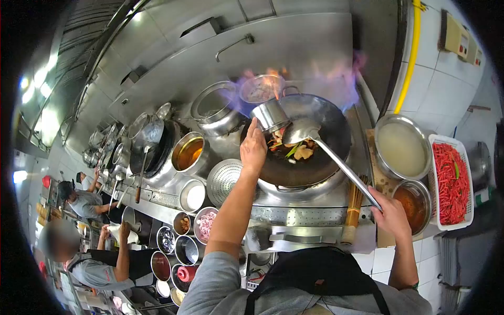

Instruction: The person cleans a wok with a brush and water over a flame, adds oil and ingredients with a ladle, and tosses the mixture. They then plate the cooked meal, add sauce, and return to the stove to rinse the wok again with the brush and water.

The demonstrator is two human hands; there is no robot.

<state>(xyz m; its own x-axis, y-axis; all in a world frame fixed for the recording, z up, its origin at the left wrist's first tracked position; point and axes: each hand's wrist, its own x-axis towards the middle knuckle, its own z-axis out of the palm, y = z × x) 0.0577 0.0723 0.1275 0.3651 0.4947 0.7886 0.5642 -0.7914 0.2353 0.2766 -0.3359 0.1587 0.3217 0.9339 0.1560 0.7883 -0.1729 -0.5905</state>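
Note:
My left hand point(253, 148) grips a small steel pot point(271, 116), tilted over the left part of a large black wok point(310, 176). My right hand point(392, 215) is closed round the end of a long-handled wok ladle point(344, 168). The ladle's bowl is down in the wok, beside pieces of food point(303, 152) that look like meat with green and red vegetable bits. Flames rise behind the wok on both sides. What the pot holds is mostly hidden.
At right stand a bowl of cloudy liquid point(401, 146), a bowl of reddish sauce point(412, 205) and a white basket point(466, 210) of red chilies. A bamboo brush point(354, 207) lies near my right hand. At left are a perforated strainer point(224, 181), an oil pot point(190, 152) and co-workers point(102, 270).

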